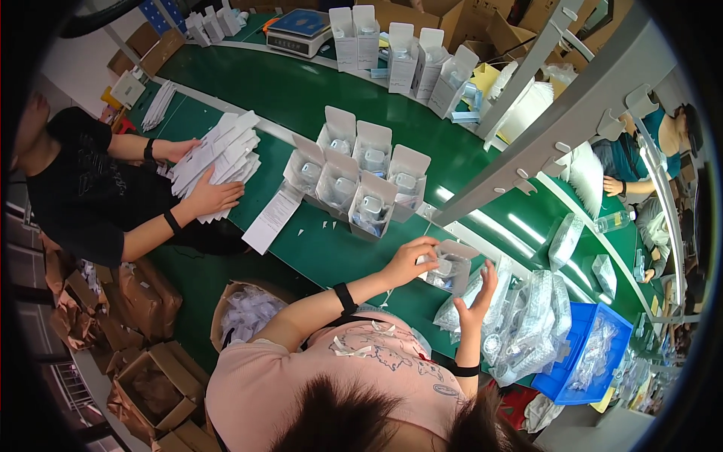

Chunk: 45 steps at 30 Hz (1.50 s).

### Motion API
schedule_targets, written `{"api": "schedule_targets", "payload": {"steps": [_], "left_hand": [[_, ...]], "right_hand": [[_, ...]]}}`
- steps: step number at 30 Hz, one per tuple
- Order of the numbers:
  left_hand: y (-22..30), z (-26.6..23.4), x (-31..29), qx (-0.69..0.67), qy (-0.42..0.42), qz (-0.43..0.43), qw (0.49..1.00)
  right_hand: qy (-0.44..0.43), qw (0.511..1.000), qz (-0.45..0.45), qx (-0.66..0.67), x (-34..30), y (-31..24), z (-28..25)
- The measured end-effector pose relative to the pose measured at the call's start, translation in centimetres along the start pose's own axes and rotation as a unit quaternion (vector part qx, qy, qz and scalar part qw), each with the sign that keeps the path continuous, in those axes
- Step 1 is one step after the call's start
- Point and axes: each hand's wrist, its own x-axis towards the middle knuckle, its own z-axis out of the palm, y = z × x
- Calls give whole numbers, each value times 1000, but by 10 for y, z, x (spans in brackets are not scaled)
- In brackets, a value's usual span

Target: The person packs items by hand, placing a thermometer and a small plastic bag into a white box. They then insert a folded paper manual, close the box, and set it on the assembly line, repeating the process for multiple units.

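Note:
An open small white box [462, 256] stands at the table edge in front of me, its flap raised and a bagged pale device inside. At its left side, my left hand [409, 264] has its fingers bent round the rim, holding it. My right hand [476, 295] is raised just right of the box, thumb and fingers spread, with nothing in it. Left of these stands a cluster of open white boxes [360, 175], each with a bagged white-and-grey device. A flat white carton [273, 220] lies beside the cluster.
Bubble-wrap bags [531, 320] and a blue bin [557, 384] are at my right. A co-worker at left handles folded white cartons [218, 162]. A metal post [520, 143] slants over the green table [248, 79]. More filled boxes [401, 56] and a scale [299, 34] stand behind.

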Motion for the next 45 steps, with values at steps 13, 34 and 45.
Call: {"api": "schedule_targets", "payload": {"steps": [13, 34, 45], "left_hand": [[71, -85, 12, 170, -81, 91, 978], [57, -260, 184, 484, -315, 94, 811], [30, -272, 180, 408, -363, -8, 838]], "right_hand": [[-189, 957, 219, 28, -25, 77, 15], [161, 960, 219, 71, 89, 84, -31], [24, 983, 146, 110, 233, 174, 105]]}}
